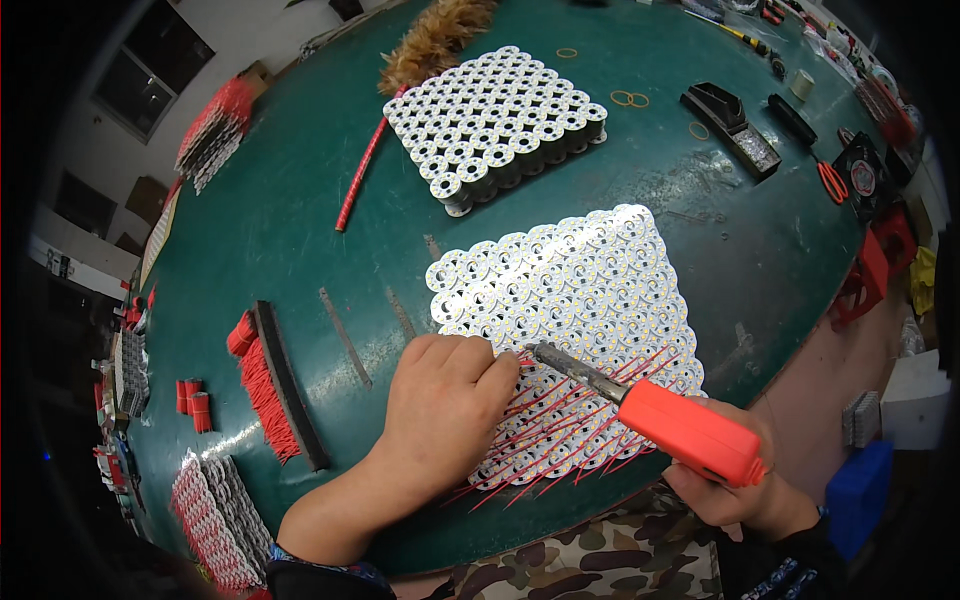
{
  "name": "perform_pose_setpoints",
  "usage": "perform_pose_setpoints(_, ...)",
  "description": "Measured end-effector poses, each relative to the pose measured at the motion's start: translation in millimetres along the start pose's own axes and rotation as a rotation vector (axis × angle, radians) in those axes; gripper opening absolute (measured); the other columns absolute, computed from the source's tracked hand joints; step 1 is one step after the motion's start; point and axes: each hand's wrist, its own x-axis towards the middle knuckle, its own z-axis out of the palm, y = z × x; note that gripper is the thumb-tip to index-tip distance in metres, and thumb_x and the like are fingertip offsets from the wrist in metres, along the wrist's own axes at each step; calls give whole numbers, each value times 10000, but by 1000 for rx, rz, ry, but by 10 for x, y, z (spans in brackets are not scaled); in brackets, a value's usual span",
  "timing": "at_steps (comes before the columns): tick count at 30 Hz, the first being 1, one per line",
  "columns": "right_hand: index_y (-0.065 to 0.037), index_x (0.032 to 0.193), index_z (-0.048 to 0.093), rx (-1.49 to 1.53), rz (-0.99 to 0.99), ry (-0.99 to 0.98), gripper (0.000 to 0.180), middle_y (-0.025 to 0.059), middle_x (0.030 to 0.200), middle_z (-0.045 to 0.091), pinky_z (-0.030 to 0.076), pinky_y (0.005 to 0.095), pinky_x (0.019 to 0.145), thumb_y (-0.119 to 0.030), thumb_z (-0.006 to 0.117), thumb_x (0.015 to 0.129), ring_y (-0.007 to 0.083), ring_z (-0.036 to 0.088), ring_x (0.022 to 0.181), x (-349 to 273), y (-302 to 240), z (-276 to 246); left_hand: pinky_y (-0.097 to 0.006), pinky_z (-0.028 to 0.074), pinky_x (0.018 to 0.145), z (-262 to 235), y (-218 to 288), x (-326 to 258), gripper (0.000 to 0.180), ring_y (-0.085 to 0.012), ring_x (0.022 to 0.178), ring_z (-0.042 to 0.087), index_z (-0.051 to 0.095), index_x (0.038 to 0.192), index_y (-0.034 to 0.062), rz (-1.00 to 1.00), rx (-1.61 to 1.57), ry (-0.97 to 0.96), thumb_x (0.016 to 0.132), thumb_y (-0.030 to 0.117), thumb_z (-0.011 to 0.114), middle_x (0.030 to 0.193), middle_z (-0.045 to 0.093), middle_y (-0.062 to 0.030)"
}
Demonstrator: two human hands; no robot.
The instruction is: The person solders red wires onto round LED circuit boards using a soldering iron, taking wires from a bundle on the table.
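Note:
A sheet of joined round white LED boards (560, 290) lies on the green table in front of me. Thin red wires (560, 440) run slantwise across its near half, and some ends stick out past the near edge. My right hand (735, 500) is closed around the red handle of a soldering iron (690, 430). The iron's metal barrel points left, its tip close to my left fingertips. Over the sheet's left side, my left hand (440, 400) is closed in a pinch at a red wire; the fingers partly hide the wire's end.
Farther back sits a thick stack of similar boards (500, 120) beside a feather duster (365, 175). Loose red wires (265, 400) lie along a dark strip (290, 390) at left, near small wire bundles (200, 410). More boards (220, 510) are stacked lower left. A black holder (732, 125) stands back right.

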Motion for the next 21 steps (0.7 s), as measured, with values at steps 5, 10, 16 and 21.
perform_pose_setpoints(5,62,1271,559,-6,-2,1,609,203,1073,714,596,386,766,-35,832,736,339,748,885,40,-30,3,-408,450,722,-32,14,4,129,-257,764,599,678,914,61,-14,-9,-20,795,97,645,777,554,-61)
perform_pose_setpoints(10,62,1268,562,35,12,21,600,202,1062,716,595,382,764,-33,827,739,334,748,877,3,-7,31,-411,450,726,-32,15,21,118,-262,769,601,680,908,53,-18,-14,-25,800,85,646,785,561,-65)
perform_pose_setpoints(16,57,1266,563,-16,-14,14,600,196,1060,716,593,380,750,-34,829,737,331,747,859,29,-32,14,-415,451,726,-28,22,26,110,-270,775,607,674,887,51,-21,-9,-34,787,85,642,785,568,-69)
perform_pose_setpoints(21,54,1266,563,-6,7,18,603,192,1058,717,591,377,737,-35,832,733,332,745,846,-15,-15,29,-420,453,727,-38,39,37,77,-275,781,611,656,843,55,-41,-5,-55,778,89,633,779,567,-76)
